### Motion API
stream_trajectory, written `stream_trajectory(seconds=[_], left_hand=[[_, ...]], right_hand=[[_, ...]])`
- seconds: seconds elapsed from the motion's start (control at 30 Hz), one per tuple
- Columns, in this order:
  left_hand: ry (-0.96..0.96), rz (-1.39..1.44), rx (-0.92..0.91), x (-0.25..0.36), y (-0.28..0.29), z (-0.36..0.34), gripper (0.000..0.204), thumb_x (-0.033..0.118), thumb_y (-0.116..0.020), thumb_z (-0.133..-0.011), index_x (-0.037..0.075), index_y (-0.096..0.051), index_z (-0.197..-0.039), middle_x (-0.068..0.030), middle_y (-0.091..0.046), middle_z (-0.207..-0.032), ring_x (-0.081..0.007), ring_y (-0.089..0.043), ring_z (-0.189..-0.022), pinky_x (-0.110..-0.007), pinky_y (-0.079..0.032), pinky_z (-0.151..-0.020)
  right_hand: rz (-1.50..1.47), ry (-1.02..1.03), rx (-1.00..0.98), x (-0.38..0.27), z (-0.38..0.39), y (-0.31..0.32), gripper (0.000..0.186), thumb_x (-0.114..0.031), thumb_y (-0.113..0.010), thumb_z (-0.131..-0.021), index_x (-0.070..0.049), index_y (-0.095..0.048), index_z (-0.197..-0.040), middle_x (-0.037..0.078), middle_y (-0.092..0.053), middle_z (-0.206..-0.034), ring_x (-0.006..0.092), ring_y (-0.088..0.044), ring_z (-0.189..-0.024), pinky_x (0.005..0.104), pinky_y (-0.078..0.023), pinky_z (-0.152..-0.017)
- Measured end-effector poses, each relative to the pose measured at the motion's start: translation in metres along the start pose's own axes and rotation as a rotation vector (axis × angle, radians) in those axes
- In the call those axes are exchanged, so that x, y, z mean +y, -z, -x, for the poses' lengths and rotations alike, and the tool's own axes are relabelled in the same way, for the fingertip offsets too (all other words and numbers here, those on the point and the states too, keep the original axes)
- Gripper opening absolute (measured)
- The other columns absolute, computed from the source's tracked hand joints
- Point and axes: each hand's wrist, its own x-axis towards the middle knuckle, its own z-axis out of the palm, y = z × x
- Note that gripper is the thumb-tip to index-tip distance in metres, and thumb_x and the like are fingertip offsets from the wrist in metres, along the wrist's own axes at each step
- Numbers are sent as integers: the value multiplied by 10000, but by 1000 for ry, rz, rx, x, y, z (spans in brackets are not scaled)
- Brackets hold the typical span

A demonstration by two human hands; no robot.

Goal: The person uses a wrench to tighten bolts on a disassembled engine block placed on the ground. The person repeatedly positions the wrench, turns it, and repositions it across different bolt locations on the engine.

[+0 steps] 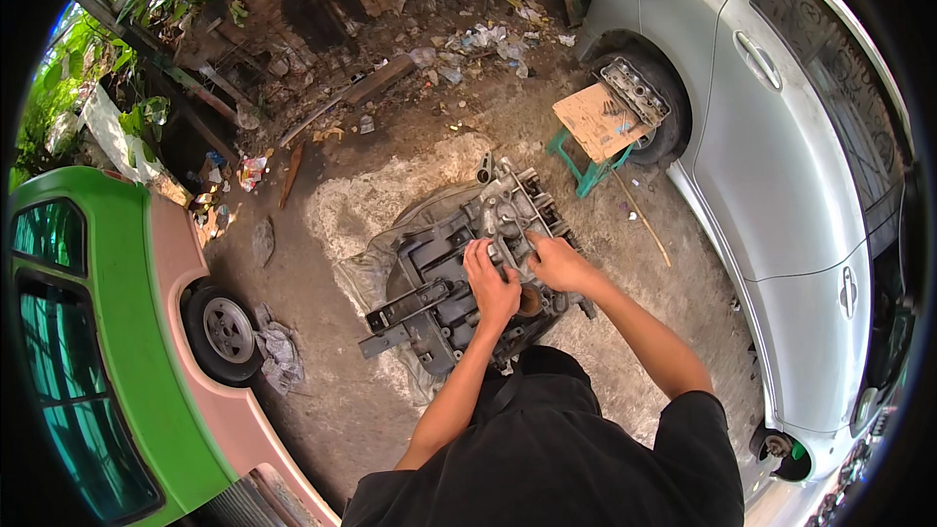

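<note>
A partly stripped engine (434, 322) with dark castings and a lighter metal housing (512, 205) lies on a crumpled grey sheet (390, 224) on the ground below me. My left hand (491, 283) curls its fingers over the near left part of that housing. At the housing's right side, my right hand (554, 263) has its fingers bent in against the metal; whatever is between them is hidden. A round rusty-brown part (529, 304) shows just below and between my hands.
A green-and-pink vehicle (127, 303) stands at left, a silver car (781, 176) at right. Beyond the engine, a green stool (571, 156) with a wooden board (586, 117) bears a metal engine part (634, 88). A stick (644, 220) and scattered litter (488, 39) lie on the ground.
</note>
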Motion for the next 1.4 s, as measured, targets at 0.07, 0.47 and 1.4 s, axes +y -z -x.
stream_trajectory(seconds=[0.07, 0.47, 1.4], left_hand=[[-2, 2, 0, 0, 0, 0, 566, 23, -604, -844, 12, -423, -1380, -242, -393, -1405, -455, -303, -1422, -571, -283, -1148], [7, -6, 7, 1, 0, 0, 559, 33, -596, -847, 15, -424, -1379, -239, -388, -1414, -450, -301, -1425, -573, -277, -1151], [31, -45, 4, 7, 2, -2, 576, 32, -606, -824, -1, -429, -1372, -238, -413, -1395, -447, -330, -1409, -554, -291, -1158]], right_hand=[[-5, 28, 3, 8, -2, -5, 538, -105, -548, -936, 130, -451, -1412, 358, -660, -873, 450, -689, -895, 510, -520, -779], [-40, -112, -151, -8, -17, 15, 324, -73, -504, -894, 136, -596, -1124, 349, -650, -802, 471, -689, -776, 529, -545, -720], [505, 130, -69, 72, 21, -21, 589, -182, -545, -1008, -46, -361, -1550, 194, -638, -1144, 334, -628, -1052, 437, -541, -732]])
